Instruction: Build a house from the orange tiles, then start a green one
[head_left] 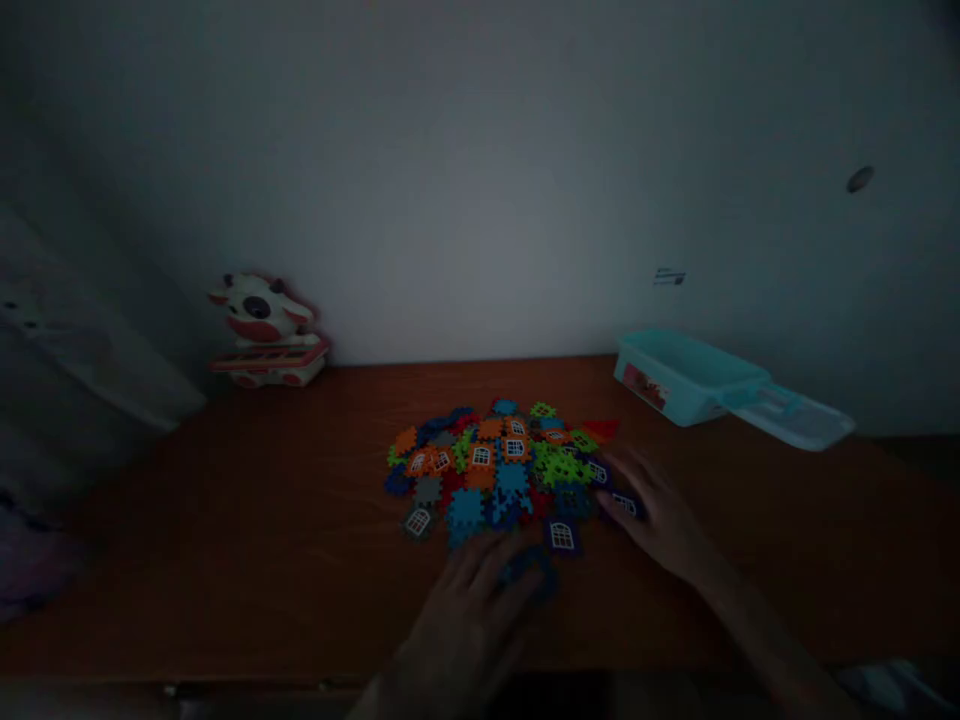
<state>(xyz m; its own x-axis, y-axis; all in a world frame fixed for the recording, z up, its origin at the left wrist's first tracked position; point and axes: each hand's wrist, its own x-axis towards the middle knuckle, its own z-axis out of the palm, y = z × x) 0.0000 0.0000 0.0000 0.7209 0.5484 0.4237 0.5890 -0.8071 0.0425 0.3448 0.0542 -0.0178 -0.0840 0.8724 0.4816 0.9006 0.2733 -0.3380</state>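
A heap of flat interlocking plastic tiles (495,465), in blue, orange, green, red and grey, lies on the brown wooden table (262,520). Some tiles carry small white window panels. My left hand (469,620) rests at the near edge of the heap, fingers curled over a dark blue tile (529,570). My right hand (660,515) lies flat at the heap's right side, fingers stretched toward a dark tile with a window (624,505). The scene is very dim and the fingers are blurred.
A turquoise plastic box (686,375) stands at the back right with its clear lid (795,415) beside it. A white and red toy cow (266,330) sits at the back left against the wall. Pale fabric (82,350) hangs at the left.
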